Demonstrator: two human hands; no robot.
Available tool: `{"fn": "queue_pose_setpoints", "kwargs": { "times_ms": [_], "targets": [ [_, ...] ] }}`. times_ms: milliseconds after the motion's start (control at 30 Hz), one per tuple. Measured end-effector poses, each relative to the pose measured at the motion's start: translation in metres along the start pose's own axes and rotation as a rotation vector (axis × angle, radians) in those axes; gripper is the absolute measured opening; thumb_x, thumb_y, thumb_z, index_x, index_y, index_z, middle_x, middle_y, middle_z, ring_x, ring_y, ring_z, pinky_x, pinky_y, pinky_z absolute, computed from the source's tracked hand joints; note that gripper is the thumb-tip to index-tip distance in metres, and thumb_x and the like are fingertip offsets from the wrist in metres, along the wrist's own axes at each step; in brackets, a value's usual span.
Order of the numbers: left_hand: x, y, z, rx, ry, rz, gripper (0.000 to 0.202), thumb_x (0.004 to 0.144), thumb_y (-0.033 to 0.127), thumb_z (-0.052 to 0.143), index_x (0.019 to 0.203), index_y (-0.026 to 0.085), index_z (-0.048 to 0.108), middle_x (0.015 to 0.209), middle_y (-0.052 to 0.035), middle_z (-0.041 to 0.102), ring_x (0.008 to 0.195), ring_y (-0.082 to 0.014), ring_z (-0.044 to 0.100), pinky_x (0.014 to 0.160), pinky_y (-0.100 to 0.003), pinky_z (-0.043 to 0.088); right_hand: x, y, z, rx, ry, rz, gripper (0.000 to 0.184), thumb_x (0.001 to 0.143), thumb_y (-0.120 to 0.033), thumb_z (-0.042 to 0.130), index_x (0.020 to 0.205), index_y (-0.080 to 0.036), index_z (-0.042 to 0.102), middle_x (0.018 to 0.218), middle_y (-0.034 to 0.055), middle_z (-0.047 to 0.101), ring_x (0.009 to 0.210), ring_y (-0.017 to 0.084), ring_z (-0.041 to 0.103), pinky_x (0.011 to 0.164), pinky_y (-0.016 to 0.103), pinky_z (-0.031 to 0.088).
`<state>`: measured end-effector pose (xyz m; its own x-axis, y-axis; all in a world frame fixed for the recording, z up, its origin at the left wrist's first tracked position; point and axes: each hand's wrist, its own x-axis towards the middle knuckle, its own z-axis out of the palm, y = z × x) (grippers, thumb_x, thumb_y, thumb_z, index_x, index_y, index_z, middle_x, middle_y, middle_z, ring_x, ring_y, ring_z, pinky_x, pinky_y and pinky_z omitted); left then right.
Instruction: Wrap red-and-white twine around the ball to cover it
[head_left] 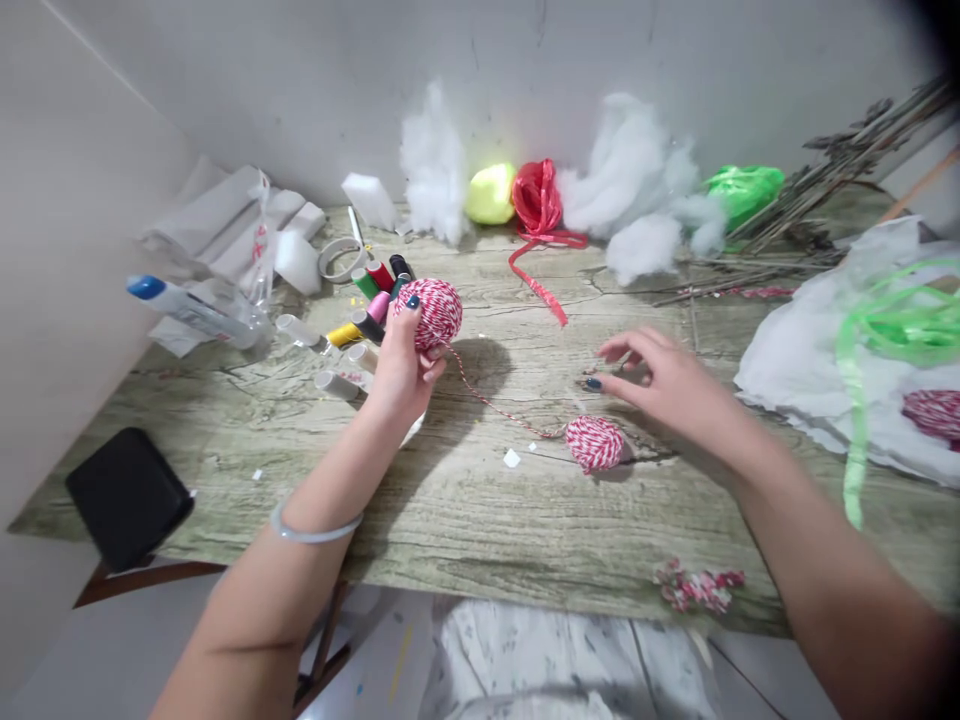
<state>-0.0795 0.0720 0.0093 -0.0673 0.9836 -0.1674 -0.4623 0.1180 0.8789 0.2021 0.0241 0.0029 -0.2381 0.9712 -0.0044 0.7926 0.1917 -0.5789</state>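
Note:
My left hand (405,365) grips a ball of red-and-white twine (437,312) above the table, thumb on its near side. From that ball a strand of twine (491,402) runs down to the right, to a smaller red-and-white twine ball (595,443) lying on the wood-patterned table. My right hand (660,380) hovers just above and right of the small ball, fingers and thumb apart, with nothing visible held. Close to my left hand stand several thread spools (346,334) in yellow, green, red, black, pink and white.
Along the wall sit white stuffing (626,190), a yellow bundle (491,194), red ribbon (536,198) and green ribbon (744,190). Dry twigs (847,170) and a white bag (795,340) occupy the right. A glue bottle (191,308) and black box (129,497) lie left; pink flowers (699,586) rest near the front edge.

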Motion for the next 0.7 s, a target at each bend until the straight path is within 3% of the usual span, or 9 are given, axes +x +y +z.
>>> {"fn": "queue_pose_setpoints", "kwargs": {
  "times_ms": [67,133,300,433,533,600,700],
  "targets": [
    [0.000,-0.001,0.000,0.015,-0.006,0.009,0.039,0.068,0.035,0.075,0.091,0.023,0.045,0.068,0.0043,0.044,0.045,-0.0037,0.032,0.036,-0.019,0.007,0.004,0.009,0.007,-0.118,0.099,-0.019,0.039,0.081,-0.043,0.068,0.112,-0.021,0.059,0.112,0.0098,0.061,0.107,0.029,0.058,0.095,0.043,0.046],
    [-0.001,-0.002,0.000,0.025,-0.009,0.012,0.043,0.067,0.036,0.076,0.095,0.023,0.046,0.067,0.0046,0.044,0.044,-0.0038,0.033,0.036,-0.020,0.007,0.005,0.012,0.013,-0.189,0.064,-0.061,0.047,0.077,-0.044,0.072,0.114,-0.021,0.059,0.113,0.0103,0.059,0.110,0.031,0.056,0.095,0.045,0.046],
    [-0.001,-0.004,-0.001,0.025,-0.013,0.019,0.045,0.068,0.036,0.077,0.099,0.023,0.047,0.068,0.0045,0.045,0.044,-0.0041,0.035,0.037,-0.018,0.009,0.004,0.007,0.019,-0.185,-0.009,-0.077,0.024,0.084,-0.027,0.061,0.107,-0.020,0.063,0.106,0.0086,0.062,0.101,0.027,0.059,0.089,0.040,0.048],
    [0.001,-0.006,-0.002,0.048,-0.010,0.026,0.040,0.071,0.037,0.074,0.100,0.024,0.049,0.069,0.0047,0.046,0.044,-0.0040,0.036,0.036,-0.017,0.011,0.010,0.015,0.010,-0.198,-0.016,-0.031,0.021,0.085,-0.020,0.055,0.102,-0.019,0.066,0.100,0.0073,0.066,0.090,0.023,0.063,0.082,0.034,0.048],
    [0.003,-0.008,-0.004,0.065,-0.015,0.030,0.039,0.072,0.037,0.072,0.102,0.026,0.050,0.068,0.0056,0.046,0.043,-0.0043,0.034,0.035,-0.016,0.011,0.023,0.034,-0.016,-0.241,-0.011,0.043,0.018,0.085,-0.022,0.059,0.100,-0.020,0.068,0.099,0.0048,0.069,0.085,0.020,0.064,0.077,0.030,0.048],
    [0.004,-0.009,-0.005,0.071,-0.024,0.028,0.039,0.072,0.038,0.071,0.103,0.026,0.050,0.068,0.0057,0.047,0.042,-0.0042,0.034,0.035,-0.016,0.012,0.033,0.048,-0.045,-0.357,0.090,0.214,0.018,0.083,-0.024,0.063,0.100,-0.022,0.069,0.101,0.0039,0.071,0.088,0.020,0.065,0.079,0.029,0.049],
    [0.004,-0.009,-0.006,0.079,-0.032,0.022,0.037,0.073,0.037,0.070,0.102,0.026,0.050,0.068,0.0057,0.047,0.042,-0.0038,0.036,0.034,-0.015,0.014,0.041,0.061,-0.091,-0.505,0.299,0.398,0.034,0.085,-0.020,0.059,0.117,-0.010,0.064,0.116,0.0234,0.064,0.108,0.037,0.059,0.088,0.048,0.046]
  ]
}}
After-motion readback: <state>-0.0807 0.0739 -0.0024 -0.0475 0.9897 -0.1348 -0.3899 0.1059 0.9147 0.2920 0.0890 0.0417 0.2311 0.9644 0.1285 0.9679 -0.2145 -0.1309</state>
